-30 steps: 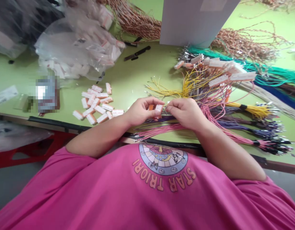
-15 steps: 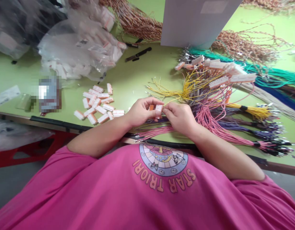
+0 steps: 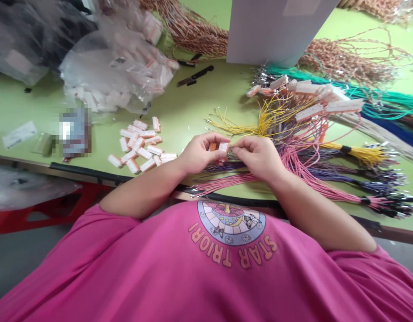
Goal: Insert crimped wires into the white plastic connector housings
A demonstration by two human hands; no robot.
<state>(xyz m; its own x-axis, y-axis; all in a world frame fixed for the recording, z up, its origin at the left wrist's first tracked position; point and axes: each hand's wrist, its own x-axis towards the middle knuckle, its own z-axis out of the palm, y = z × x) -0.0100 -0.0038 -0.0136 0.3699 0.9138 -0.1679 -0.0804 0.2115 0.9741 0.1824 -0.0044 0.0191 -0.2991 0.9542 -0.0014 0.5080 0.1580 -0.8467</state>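
Observation:
My left hand point(image 3: 199, 155) grips a small white and orange connector housing point(image 3: 223, 147) between thumb and fingers. My right hand point(image 3: 258, 156) pinches a thin wire at the housing's right side, fingertips touching it. Both hands hover over bundles of pink wires point(image 3: 226, 182) and purple wires point(image 3: 223, 167) near the front edge of the green table point(image 3: 179, 112). A loose pile of the same white connector housings point(image 3: 139, 147) lies to the left of my left hand.
Finished harnesses with yellow, pink and purple wires point(image 3: 293, 120) spread to the right. Clear bags of housings point(image 3: 115, 71) sit at the back left. A white box point(image 3: 273, 31) stands behind, with twisted brown wires point(image 3: 193, 31) and teal cables point(image 3: 377, 105) around it.
My right hand's fingers shifted slightly against the housing. The view drifted a little to the right. The left hand kept its grip.

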